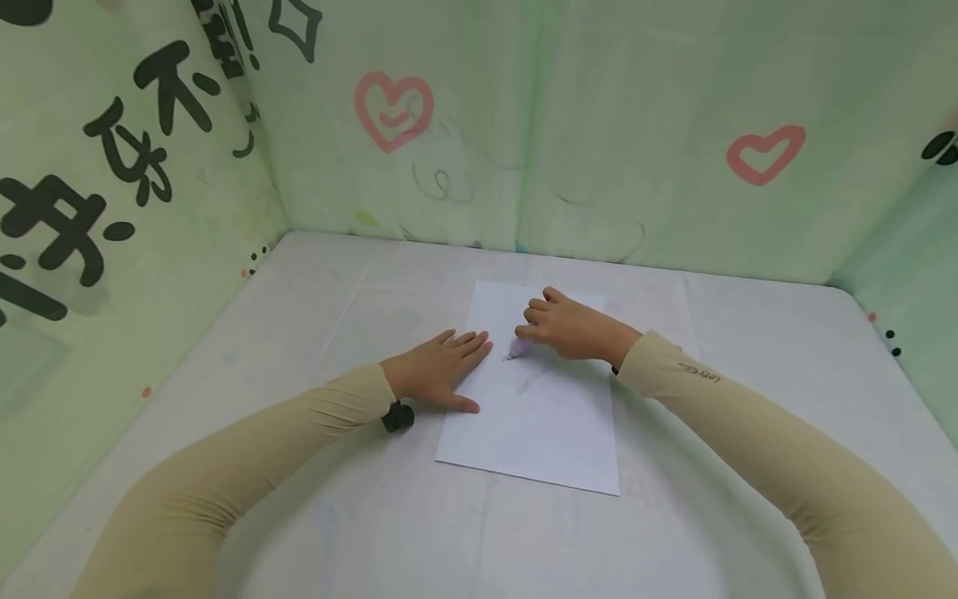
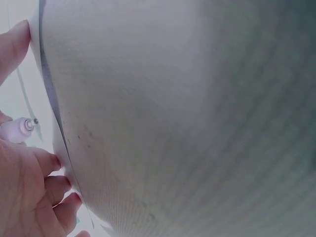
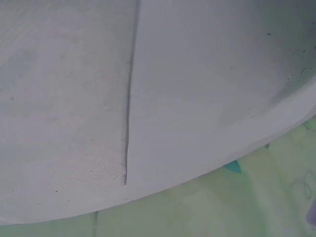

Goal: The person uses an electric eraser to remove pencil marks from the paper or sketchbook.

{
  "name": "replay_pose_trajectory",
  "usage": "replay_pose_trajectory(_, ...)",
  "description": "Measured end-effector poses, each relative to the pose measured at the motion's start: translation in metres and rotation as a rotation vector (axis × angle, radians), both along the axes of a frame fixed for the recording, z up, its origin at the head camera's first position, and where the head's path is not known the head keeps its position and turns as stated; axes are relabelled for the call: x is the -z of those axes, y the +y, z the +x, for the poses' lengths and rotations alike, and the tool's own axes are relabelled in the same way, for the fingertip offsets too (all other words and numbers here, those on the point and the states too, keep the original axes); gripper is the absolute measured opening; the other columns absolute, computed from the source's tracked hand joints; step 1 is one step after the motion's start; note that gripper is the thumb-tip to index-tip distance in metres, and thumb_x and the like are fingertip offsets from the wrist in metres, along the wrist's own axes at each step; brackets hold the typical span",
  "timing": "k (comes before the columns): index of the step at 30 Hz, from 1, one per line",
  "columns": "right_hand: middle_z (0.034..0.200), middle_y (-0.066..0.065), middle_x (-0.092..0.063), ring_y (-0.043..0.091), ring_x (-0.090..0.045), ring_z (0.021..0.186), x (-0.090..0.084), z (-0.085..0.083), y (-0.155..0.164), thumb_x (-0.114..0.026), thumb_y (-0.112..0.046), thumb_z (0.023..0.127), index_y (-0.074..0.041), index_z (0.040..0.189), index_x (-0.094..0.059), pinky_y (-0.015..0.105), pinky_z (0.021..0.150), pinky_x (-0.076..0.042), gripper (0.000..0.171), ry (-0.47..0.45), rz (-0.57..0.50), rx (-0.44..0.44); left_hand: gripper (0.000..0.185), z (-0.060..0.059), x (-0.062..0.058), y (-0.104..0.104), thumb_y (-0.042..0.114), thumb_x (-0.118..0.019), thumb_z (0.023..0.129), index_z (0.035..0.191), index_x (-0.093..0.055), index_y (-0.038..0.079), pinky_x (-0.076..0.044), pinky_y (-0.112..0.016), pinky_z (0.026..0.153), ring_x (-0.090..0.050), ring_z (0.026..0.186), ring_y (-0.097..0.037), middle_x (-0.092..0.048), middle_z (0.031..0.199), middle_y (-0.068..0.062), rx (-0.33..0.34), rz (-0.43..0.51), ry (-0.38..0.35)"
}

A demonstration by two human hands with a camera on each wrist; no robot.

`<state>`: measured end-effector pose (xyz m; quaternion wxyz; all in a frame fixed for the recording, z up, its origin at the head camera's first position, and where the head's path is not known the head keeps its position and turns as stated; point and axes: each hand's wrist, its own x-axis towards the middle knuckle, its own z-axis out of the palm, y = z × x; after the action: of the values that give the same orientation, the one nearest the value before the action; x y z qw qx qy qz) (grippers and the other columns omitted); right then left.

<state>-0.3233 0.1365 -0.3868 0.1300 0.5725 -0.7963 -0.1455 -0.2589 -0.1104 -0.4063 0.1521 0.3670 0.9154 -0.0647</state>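
A sheet of white paper [image 1: 535, 437] lies on the white table. My left hand [image 1: 437, 370] rests across its left edge, fingers spread and thumb apart. The left wrist view shows fingertips [image 2: 57, 185] of this hand at the paper. In my right hand [image 1: 572, 327], over the upper part of the sheet, is a light purple pen [image 1: 520, 346], gripped with curled fingers. Its tip slants down to the left, close to the paper. Between left thumb and fingers in the left wrist view, the pen [image 2: 16, 130] shows a thick barrel and a small metal tip.
The table [image 1: 359, 516] has a white cover. Green curtains [image 1: 636, 75] printed with hearts and dark characters hang behind it and at both sides. A small black device [image 1: 397, 417] sits at the left wrist.
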Motion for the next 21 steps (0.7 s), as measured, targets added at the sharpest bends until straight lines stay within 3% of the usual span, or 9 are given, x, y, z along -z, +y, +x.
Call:
replay_pose_trajectory(5,0.094,0.008,-0.063,0.023,-0.054,0.09,-0.0006,0.0011,0.0003,-0.068,0.0,0.08,-0.014,0.102,-0.06,0.04,0.081,-0.038,0.028,0.002,0.001,0.041,0.096,0.0008,0.0004,0.0002,0.068,-0.044,0.086,0.152,-0.009,0.007,-0.01,-0.045,0.119,-0.012,0.147,-0.025,-0.008,0.159,-0.01,0.0,-0.004,0.008)
replay_pose_trajectory(21,0.094,0.007,-0.062,0.023,-0.054,0.09,0.0041,0.0008,-0.0029,-0.069,0.001,0.079,-0.015,0.103,-0.059,0.042,0.084,-0.04,0.03,0.022,-0.014,0.005,0.097,-0.002,0.0041,-0.0005,0.069,-0.043,0.086,0.152,-0.008,0.008,-0.01,-0.044,0.12,-0.012,0.147,-0.024,-0.007,0.16,-0.009,0.009,-0.011,0.022)
